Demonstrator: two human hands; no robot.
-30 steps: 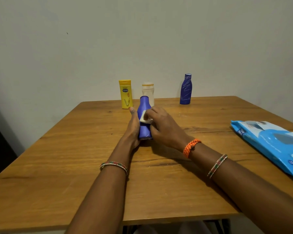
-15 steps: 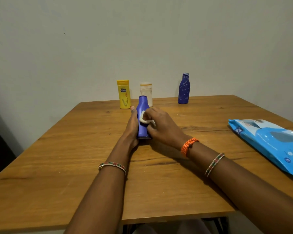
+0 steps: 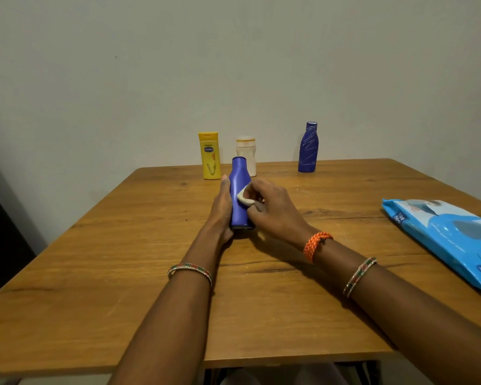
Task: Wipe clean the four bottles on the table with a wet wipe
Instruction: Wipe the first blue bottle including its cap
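My left hand clamps the purple bottle, its neck toward twelve o'clock, while my right hand pinches the wipe against it.

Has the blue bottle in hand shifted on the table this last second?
No. The held blue bottle keeps its place just right of the yellow bottle, overlapping the white bottle.

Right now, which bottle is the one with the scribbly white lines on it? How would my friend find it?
Look at the far edge of the wooden table, by the wall, where three bottles stand. Go to the one farthest right, standing apart from the yellow bottle and the white bottle. That is the dark blue bottle, marked with thin white scribbles; the blue bottle being wiped looks plain.
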